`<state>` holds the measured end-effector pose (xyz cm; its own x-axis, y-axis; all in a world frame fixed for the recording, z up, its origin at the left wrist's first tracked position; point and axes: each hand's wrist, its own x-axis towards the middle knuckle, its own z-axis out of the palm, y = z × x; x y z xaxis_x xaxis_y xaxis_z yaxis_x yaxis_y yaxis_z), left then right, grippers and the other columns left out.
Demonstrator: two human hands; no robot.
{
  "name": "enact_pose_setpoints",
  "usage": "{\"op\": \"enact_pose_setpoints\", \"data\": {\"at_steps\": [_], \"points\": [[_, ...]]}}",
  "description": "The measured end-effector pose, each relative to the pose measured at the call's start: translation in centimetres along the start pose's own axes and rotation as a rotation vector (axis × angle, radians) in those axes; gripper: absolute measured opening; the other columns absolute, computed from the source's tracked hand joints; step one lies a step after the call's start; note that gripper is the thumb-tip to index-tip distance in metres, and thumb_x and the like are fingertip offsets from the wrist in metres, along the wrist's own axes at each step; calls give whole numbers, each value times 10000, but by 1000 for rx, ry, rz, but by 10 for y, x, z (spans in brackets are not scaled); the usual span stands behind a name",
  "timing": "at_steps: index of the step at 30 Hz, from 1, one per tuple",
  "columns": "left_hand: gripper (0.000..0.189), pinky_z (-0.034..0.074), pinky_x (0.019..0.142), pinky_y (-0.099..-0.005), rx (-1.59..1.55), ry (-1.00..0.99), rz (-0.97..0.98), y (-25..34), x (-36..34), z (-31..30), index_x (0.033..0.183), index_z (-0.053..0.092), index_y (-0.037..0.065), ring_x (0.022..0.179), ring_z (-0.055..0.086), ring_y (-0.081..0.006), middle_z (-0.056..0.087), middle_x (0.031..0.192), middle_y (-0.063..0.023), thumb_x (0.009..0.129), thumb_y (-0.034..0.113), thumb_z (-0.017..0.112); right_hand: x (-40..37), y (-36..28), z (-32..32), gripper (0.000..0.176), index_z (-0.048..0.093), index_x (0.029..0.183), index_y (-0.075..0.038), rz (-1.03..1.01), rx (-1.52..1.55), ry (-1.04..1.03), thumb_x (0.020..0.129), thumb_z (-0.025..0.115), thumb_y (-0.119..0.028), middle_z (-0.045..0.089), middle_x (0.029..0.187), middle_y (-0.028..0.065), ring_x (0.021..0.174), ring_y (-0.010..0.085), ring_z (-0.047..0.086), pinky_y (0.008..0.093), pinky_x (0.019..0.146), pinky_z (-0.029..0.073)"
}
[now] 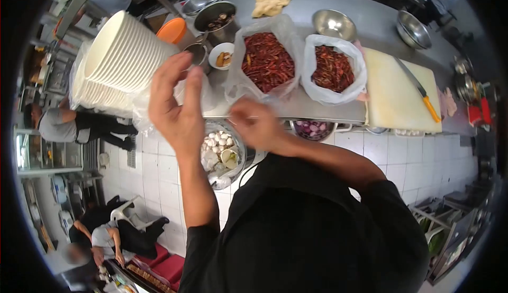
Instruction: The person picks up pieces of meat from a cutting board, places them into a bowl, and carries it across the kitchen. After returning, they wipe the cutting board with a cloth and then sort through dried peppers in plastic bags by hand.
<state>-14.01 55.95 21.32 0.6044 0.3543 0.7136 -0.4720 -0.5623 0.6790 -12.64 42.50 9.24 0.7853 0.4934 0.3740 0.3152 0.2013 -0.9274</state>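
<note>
My left hand (175,102) is raised beside the stack of white tubs, fingers and thumb apart, with nothing visible in it. Blurred by motion, my right hand (259,126) hovers at the counter's front edge with its fingers curled in. Whatever they may hold is too smeared to make out. Just beyond it, a clear plastic bag full of dried red chillies (268,62) stands on the counter. To its right is a white bag with more dried chillies (333,69). Below my hands, a lined container holds garlic bulbs (217,141) and a small cup (229,158).
A knife (415,81) with a yellow handle lies on the white cutting board (391,100). Stacked white tubs (124,49), a pot (217,20), a small bowl (214,57) and a steel bowl (334,24) share the counter. Onions (312,129) sit below. People work at left.
</note>
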Motion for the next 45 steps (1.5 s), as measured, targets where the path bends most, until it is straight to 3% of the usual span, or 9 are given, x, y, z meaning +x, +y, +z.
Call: {"op": "enact_pose_setpoints", "data": {"at_steps": [2,6,8,10,15,19,34,38,45], "points": [[182,498,856,-292,32,-25,-71,-3,-4,-5,1046,684,-41,986,632,-172,680,1066,-105,865,-24,686,-9,62,44,341,648,1130,-8,-118,-412,-388,796,610,-64,652,1028,206,979,385,622,459,875,496],[174,496,841,-274,130,-78,-237,-33,-42,-33,1052,678,-40,908,619,-150,672,1023,-91,880,-19,677,-21,63,17,297,671,1068,-21,37,-638,-555,781,599,-49,664,983,191,932,378,639,455,820,511],[165,498,826,-270,139,-63,-376,-54,-77,-54,1052,681,-37,896,619,-144,677,1021,-89,891,-9,669,-16,47,-40,209,682,982,-23,252,-633,-336,792,599,-51,661,887,189,830,380,640,446,740,508],[157,502,812,-271,145,-60,-504,-71,-116,-73,1047,684,-39,882,623,-143,682,1015,-92,896,2,666,-13,46,-113,144,689,908,-36,134,-687,17,772,645,-45,631,759,172,714,343,611,423,691,496],[165,500,758,-275,98,-138,-656,-83,-163,-75,1036,685,-40,812,618,-137,681,959,-88,881,17,679,-6,54,-267,323,709,1051,-43,492,-1387,144,737,640,-72,692,970,229,950,402,663,459,880,530],[180,494,744,-267,91,-248,-569,-63,-140,-43,1022,695,-33,780,618,-150,679,941,-109,847,7,689,-10,84,-306,454,645,1164,0,561,-1319,-69,727,647,-126,668,1049,266,1010,408,643,463,928,503],[196,504,756,-272,46,-365,-538,-43,-147,8,1048,699,-23,799,636,-151,685,948,-104,856,18,704,13,93,-239,815,480,1375,-27,352,-1075,4,655,778,-269,627,1174,282,1123,416,589,426,986,463],[198,501,757,-274,77,-348,-556,-36,-148,9,1046,701,-15,801,633,-154,683,938,-102,850,15,704,-9,100,-276,736,566,1309,-8,542,-1038,-132,670,799,-290,629,1184,279,1114,407,603,428,971,472],[202,502,747,-277,77,-318,-568,-31,-151,16,1046,704,-10,789,630,-156,685,949,-106,846,16,707,31,89,-309,491,688,1110,12,530,-957,106,758,768,-321,697,1093,206,1055,343,658,401,930,502]]}}
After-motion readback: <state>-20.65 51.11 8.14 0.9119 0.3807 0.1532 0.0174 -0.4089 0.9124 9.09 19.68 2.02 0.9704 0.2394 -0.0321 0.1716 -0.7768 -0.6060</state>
